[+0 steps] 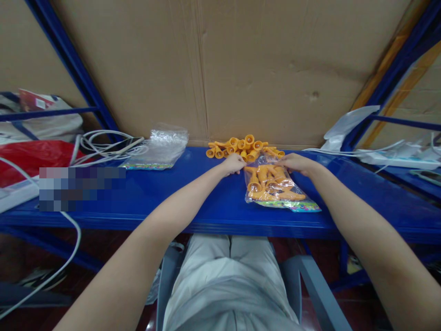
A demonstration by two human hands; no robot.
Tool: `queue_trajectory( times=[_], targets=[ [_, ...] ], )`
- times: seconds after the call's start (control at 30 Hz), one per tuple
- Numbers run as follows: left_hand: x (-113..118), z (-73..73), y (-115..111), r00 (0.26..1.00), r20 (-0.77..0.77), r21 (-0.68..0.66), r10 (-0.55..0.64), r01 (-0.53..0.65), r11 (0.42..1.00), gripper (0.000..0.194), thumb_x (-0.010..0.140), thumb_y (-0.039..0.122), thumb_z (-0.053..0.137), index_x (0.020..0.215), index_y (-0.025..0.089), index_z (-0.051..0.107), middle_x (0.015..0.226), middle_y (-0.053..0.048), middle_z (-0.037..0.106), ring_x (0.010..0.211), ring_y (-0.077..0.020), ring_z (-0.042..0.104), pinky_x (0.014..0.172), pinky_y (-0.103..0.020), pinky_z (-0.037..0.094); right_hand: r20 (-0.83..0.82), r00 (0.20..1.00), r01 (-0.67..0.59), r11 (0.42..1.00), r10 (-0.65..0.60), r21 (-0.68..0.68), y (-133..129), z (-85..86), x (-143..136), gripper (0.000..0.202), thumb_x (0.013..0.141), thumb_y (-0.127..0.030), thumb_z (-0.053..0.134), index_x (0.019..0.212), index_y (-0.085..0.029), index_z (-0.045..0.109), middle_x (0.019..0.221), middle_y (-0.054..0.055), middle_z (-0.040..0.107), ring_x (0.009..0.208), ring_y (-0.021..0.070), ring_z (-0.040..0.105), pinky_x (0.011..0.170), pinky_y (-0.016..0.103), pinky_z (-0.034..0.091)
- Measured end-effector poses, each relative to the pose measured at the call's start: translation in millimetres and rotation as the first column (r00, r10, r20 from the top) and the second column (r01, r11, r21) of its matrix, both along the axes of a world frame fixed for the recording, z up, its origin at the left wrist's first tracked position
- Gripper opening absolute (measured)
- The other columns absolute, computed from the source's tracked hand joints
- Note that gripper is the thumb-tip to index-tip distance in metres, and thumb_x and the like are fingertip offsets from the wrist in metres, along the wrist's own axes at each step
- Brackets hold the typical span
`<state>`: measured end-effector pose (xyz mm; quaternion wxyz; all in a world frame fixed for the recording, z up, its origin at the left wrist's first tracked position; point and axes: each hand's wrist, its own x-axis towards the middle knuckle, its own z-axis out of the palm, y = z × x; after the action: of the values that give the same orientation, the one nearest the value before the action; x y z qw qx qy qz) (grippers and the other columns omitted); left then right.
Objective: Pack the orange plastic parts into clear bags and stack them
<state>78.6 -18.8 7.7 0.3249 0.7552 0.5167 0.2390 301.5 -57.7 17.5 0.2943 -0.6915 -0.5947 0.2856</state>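
Observation:
A clear plastic bag (270, 181) with several orange-yellow plastic horns inside lies on the blue table, its colourful printed edge toward me. At the bag's far left corner, my left hand (234, 164) is closed with the fingers pinched together on the plastic. My right hand (292, 162) grips the far right corner of the same bag between thumb and fingers. Just behind the bag, a pile of loose orange-yellow horns (250, 140) rests against the cardboard, partly hidden by my left hand and the bag.
Flat clear bags (155, 151) lie stacked at the left, beside coiled white cables (99, 145) and a red bag (37, 154). A power strip (396, 158) is at the right. Cardboard (258, 69) walls the back of the blue table (220, 207), between blue metal posts.

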Motion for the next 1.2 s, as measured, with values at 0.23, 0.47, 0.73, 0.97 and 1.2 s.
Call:
queue_trajectory(
  times=[0.23, 0.47, 0.73, 0.97, 1.2],
  targets=[
    [5.3, 0.7, -4.4, 0.992, 0.119, -0.033, 0.028, -0.024, 0.999, 0.028, 0.088, 0.012, 0.048, 0.061, 0.016, 0.049, 0.050, 0.001, 0.054, 0.041, -0.0082, 0.046, 0.040, -0.019, 0.028, -0.299, 0.948, 0.104, 0.994, -0.111, -0.040, -5.2, 9.8, 1.5, 0.025, 0.078, -0.003, 0.057, 0.057, -0.017, 0.057, 0.056, 0.001, 0.057, 0.054, 0.0098, 0.053, 0.056, 0.021, 0.045],
    [9.5, 2.6, -3.6, 0.847, 0.528, -0.168, 0.051, 0.046, 0.985, 0.026, 0.092, 0.009, 0.038, 0.071, 0.016, 0.050, 0.064, -0.001, 0.064, 0.059, -0.0075, 0.061, 0.054, -0.015, 0.044, -0.510, 0.853, 0.070, 0.994, -0.105, -0.089, -8.3, 17.7, 7.6, 0.029, 0.086, 0.001, 0.049, 0.065, -0.016, 0.058, 0.062, 0.004, 0.063, 0.054, 0.0096, 0.058, 0.062, 0.022, 0.050],
    [3.4, 4.1, 10.3, 0.651, 0.721, -0.328, 0.236, 0.021, 0.944, 0.021, 0.096, 0.020, 0.038, 0.087, 0.016, 0.057, 0.058, 0.000, 0.064, 0.052, -0.0097, 0.062, 0.062, -0.019, 0.053, -0.648, 0.761, -0.009, 0.998, -0.036, -0.066, -4.4, 10.2, 5.3, 0.030, 0.091, 0.000, 0.042, 0.071, -0.015, 0.057, 0.061, 0.003, 0.065, 0.055, 0.0101, 0.062, 0.063, 0.021, 0.052],
    [-11.6, 0.6, 14.6, 0.711, 0.672, -0.391, 0.209, 0.101, 0.915, 0.013, 0.092, 0.015, 0.056, 0.079, 0.013, 0.060, 0.059, -0.003, 0.068, 0.050, -0.0096, 0.063, 0.066, -0.022, 0.056, -0.703, 0.710, -0.047, 0.993, -0.041, -0.106, 2.7, -3.4, -3.0, 0.036, 0.095, -0.005, 0.036, 0.067, -0.015, 0.056, 0.055, 0.003, 0.063, 0.050, 0.0103, 0.060, 0.058, 0.021, 0.051],
    [-19.3, -7.4, 29.4, 0.767, 0.612, -0.352, 0.191, 0.048, 0.935, 0.017, 0.082, -0.001, 0.059, 0.073, 0.012, 0.061, 0.062, -0.002, 0.068, 0.058, -0.0109, 0.067, 0.080, -0.030, 0.058, -0.722, 0.689, -0.056, 0.988, -0.067, -0.145, 3.8, -2.2, -0.3, 0.038, 0.093, -0.005, 0.038, 0.062, -0.014, 0.058, 0.055, 0.004, 0.063, 0.052, 0.0110, 0.060, 0.064, 0.023, 0.052]
  ],
)
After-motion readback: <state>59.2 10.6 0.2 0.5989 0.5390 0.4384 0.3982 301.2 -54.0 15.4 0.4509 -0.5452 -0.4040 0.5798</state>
